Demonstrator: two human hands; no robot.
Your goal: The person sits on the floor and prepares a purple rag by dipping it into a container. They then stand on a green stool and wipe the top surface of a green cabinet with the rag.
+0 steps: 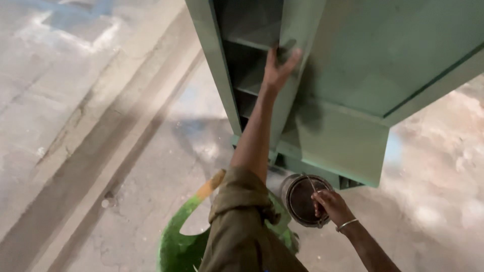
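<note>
Your left hand (279, 68) is up on the tall green-painted steel frame (353, 75), fingers spread flat against an upright edge, with something dark, maybe a rag or pad, under the fingertips; can't tell what exactly. Your right hand (330, 205) is low, fingers closed on the thin wire handle of the round metal paint can (302, 199), which sits on the concrete floor (101, 151) just beside the frame's base. A green plastic tub (179, 247) is near your legs, partly hidden by your olive sleeve (242, 221).

To do this step well:
- Keep the can upright and close to the base, so drips land short.
- Press evenly with the flat of the left hand and work along the edge, not across it.
- Check the shelf recesses inside the frame; they're dark and coverage is hard to read from here.
- Watch your sleeve near the green surfaces, which may be wet.
</note>
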